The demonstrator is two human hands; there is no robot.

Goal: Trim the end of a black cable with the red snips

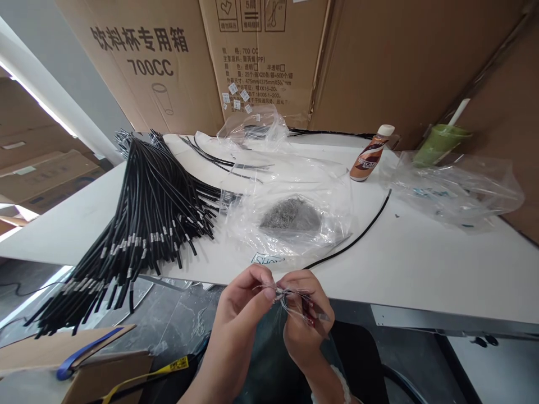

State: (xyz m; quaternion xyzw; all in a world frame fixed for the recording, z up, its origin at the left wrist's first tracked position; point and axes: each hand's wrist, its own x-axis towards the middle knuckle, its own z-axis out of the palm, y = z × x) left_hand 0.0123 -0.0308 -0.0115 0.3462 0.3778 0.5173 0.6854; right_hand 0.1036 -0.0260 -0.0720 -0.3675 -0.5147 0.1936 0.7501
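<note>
Cardboard boxes (pixel 357 67) wall off the back of a white table (pixel 421 269). Big bundle of black cables (pixel 147 202) on its left side, ends overhanging the edge. Mid-table: clear bag (pixel 311 179) with a dark grey pile inside; bottle (pixel 367 154) and green cup (pixel 440 145) to the right. Left hand (pixel 242 314) pinches thin wire strands (pixel 283 294), thumb against finger, just off the front edge. Right hand (pixel 309 320) is curled, gripping the same strands; reddish bits there, too small to identify. Single black cable (pixel 357 242) curves from behind it across the tabletop.
</note>
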